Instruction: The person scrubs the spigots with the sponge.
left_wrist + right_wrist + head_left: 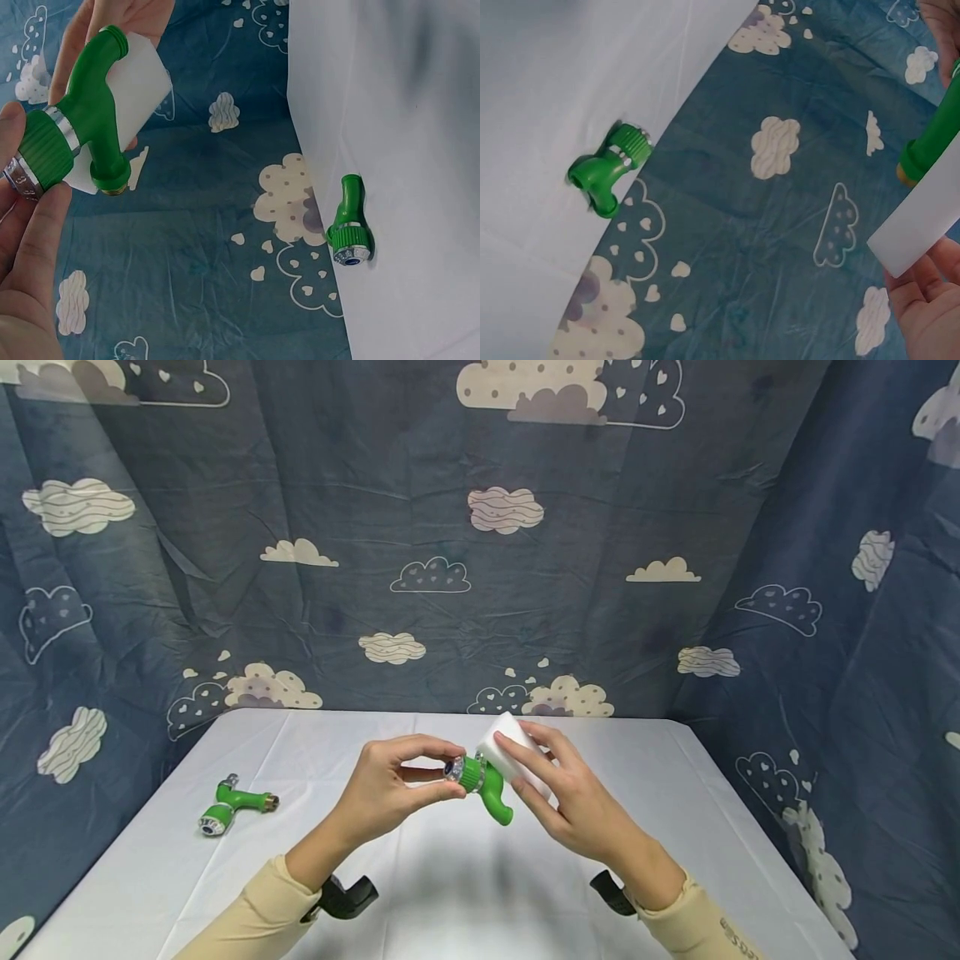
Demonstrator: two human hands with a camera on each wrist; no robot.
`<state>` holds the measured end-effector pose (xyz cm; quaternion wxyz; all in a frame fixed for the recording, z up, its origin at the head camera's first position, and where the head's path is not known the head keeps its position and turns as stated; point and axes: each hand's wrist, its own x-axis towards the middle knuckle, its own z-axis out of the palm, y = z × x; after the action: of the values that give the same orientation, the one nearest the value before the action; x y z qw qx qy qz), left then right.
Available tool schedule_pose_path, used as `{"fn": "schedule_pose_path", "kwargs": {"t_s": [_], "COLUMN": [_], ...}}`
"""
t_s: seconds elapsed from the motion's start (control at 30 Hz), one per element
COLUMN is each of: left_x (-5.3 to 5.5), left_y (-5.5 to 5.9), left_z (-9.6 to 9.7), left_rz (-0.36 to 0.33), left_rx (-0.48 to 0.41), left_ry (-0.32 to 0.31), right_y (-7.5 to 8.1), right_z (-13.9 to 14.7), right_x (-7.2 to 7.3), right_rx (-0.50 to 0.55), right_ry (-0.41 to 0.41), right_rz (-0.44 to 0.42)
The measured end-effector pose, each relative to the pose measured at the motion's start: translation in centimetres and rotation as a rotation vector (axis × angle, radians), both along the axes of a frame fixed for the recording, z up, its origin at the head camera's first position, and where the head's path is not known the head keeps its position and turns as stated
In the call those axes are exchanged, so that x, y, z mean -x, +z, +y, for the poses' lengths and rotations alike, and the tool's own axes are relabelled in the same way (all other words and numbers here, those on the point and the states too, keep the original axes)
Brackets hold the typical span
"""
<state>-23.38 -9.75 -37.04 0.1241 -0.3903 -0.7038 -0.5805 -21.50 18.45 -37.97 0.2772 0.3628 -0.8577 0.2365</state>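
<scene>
A green tap [491,793] is held in the air above the white table [450,893], its ribbed collar and silver end pinched between the thumb and fingers of the left hand [386,785]. A white block [142,90] is pinched between the thumb and fingers of the right hand [577,806], right beside the tap; whether the two touch cannot be told.

The tap is coloured a bright, smooth green. Its ribbed collar is edged by a silver band, beyond which a curved spout and a short branch are seen; the branch is finished with a rim and a brass-coloured tip. A second tap of similar make is laid on the table, off to the left.

In the head view, the branch of the held tap is mostly covered by the block, and the silver end is partly masked by fingertips. In the right wrist view, the held tap and the block are cut off by the frame edge. The block's far side is hidden by the right hand.
</scene>
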Motion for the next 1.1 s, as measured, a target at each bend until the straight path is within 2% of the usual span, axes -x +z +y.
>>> {"fn": "schedule_pose_path", "kwargs": {"t_s": [0.23, 0.5, 0.57, 0.73, 0.8, 0.97, 1.1], "left_x": [-0.2, -0.5, -0.5, -0.5, -0.5, -0.5, -0.4], "left_y": [-0.2, -0.1, -0.1, -0.2, -0.3, -0.3, -0.2], "left_z": [-0.2, -0.4, -0.5, -0.8, -0.9, -1.0, -0.9], "left_rz": [0.004, 0.017, 0.020, 0.026, 0.030, 0.033, 0.035], "left_rx": [0.007, 0.026, 0.023, 0.005, -0.001, -0.012, -0.028], "left_ry": [-0.024, -0.052, -0.066, -0.117, -0.138, -0.164, -0.190], "right_y": [-0.2, -0.6, -0.5, -0.3, -0.3, -0.2, -0.2], "right_z": [0.5, 1.3, 1.5, 2.3, 2.7, 3.3, 3.4], "right_x": [0.7, 1.2, 1.3, 1.5, 1.6, 1.9, 2.0], "right_rx": [0.029, 0.135, 0.188, 0.386, 0.453, 0.568, 0.609], "right_ry": [-0.001, 0.057, 0.095, 0.226, 0.280, 0.407, 0.419], "right_rz": [-0.041, -0.177, -0.275, -0.639, -0.753, -0.934, -1.013]}}
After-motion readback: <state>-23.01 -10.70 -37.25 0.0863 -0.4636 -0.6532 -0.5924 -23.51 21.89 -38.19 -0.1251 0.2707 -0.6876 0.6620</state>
